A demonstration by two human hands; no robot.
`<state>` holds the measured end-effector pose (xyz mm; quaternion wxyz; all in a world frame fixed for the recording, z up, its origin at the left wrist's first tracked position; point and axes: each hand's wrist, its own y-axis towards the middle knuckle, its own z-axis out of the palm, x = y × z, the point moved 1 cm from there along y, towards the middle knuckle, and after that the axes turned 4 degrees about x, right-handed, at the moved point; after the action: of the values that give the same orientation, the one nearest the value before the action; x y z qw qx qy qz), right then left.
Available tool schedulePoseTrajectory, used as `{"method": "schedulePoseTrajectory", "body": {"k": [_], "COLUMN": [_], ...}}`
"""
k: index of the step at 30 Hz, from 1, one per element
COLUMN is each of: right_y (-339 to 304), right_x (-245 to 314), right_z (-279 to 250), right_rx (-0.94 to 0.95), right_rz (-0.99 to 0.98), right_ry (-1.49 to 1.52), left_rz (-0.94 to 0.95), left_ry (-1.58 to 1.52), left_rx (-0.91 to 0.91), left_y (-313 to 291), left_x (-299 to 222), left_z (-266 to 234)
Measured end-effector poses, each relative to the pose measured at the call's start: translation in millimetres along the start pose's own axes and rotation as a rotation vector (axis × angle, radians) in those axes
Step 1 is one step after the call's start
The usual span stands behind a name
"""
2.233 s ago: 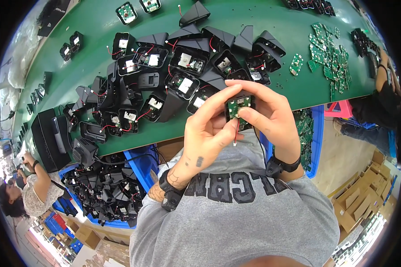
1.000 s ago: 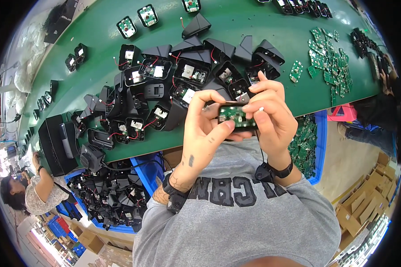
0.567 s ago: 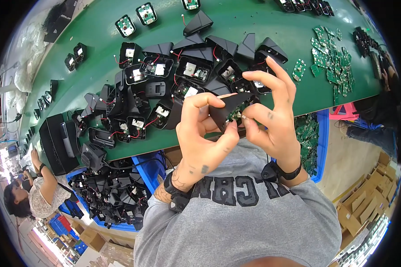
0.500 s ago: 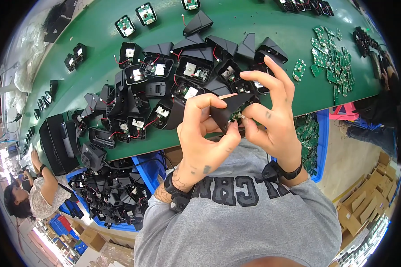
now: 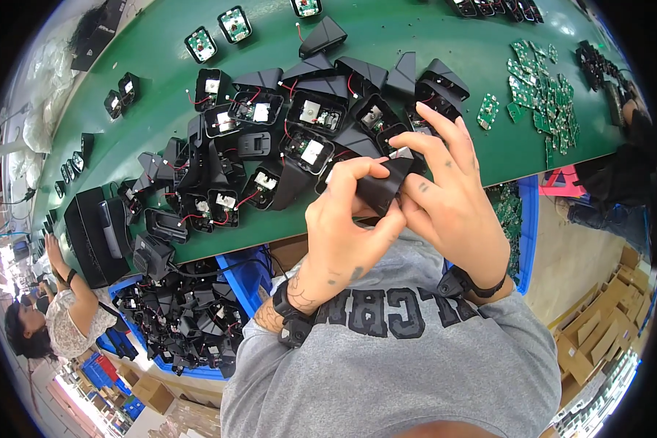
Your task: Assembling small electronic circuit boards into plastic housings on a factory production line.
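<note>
Above the bench's front edge, a black wedge-shaped plastic housing (image 5: 381,188) is held between my hands. My left hand (image 5: 350,230) grips it from the left, its index finger curled over the top and its thumb low on the near side. At the housing's right side, my right hand (image 5: 456,197) has its thumb and index finger closed against the edge, their tips partly hidden. Its other fingers stretch up and apart. The inside of the housing faces away from view. Similar open black housings (image 5: 312,113) with white parts and red wires lie just beyond.
A green bench (image 5: 270,55) carries loose green circuit boards (image 5: 544,95) at the right. Below it, a blue bin (image 5: 233,281) of black housings stands left and another blue bin (image 5: 529,233) of boards right. Another person (image 5: 69,306) is at the far left.
The housing has been tilted, so the green board and small connector seen inside it are now hidden. Both hands have shifted slightly right, and my right hand's raised fingers have come down a little.
</note>
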<state>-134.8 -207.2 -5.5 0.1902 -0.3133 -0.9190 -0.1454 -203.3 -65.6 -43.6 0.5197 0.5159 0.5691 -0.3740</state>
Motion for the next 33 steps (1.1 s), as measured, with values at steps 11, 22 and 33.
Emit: {"method": "schedulePoseTrajectory", "body": {"k": [11,22,33], "right_y": [-2,5,14], "right_x": [-15,-26,-22], "right_z": [14,9,-14], "right_rx": [-0.238,-0.347,-0.262], "right_rz": [0.168,-0.182,-0.336], "right_ry": [0.491,0.601,0.136], "left_rz": [0.049,-0.483,-0.517], "left_ry": [-0.012,-0.884,-0.705], "left_rx": [-0.048,0.204,0.264], "left_y": [1,16,29], "left_x": [2,7,-3], "left_z": [0,-22,-33]}}
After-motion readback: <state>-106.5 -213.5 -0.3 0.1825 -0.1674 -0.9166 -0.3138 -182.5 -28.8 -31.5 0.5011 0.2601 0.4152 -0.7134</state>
